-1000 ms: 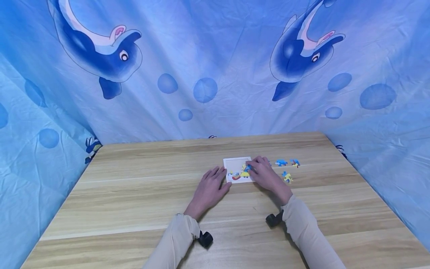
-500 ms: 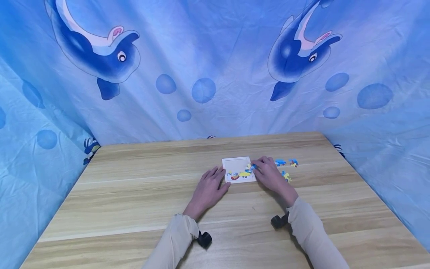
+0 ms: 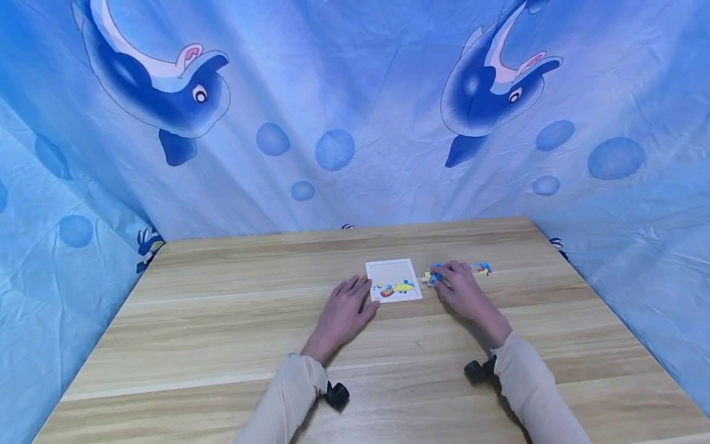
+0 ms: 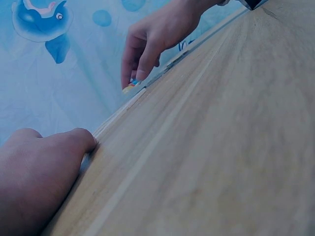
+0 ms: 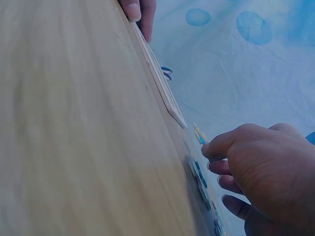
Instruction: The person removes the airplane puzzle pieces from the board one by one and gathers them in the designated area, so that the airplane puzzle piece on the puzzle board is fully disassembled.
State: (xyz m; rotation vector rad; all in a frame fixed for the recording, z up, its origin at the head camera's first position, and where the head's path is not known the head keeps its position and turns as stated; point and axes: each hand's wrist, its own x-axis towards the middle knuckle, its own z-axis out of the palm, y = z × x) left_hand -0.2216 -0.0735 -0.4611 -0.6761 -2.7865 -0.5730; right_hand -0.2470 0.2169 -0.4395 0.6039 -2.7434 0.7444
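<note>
Tray (image 3: 391, 270) touches left hand (image 3: 345, 310) — 1 piece (image 3: 431, 277) (blue-yellow) in right hand (image 3: 465, 292).

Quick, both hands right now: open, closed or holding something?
Left hand: open, touching the white puzzle frame.
Right hand: closed, pinching a blue-and-yellow puzzle piece.

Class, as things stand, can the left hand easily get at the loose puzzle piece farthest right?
Probably not: the left hand is at the left side of the white-rimmed tray, and the right hand, pinching another piece, sits across the way to that loose puzzle piece.
</note>
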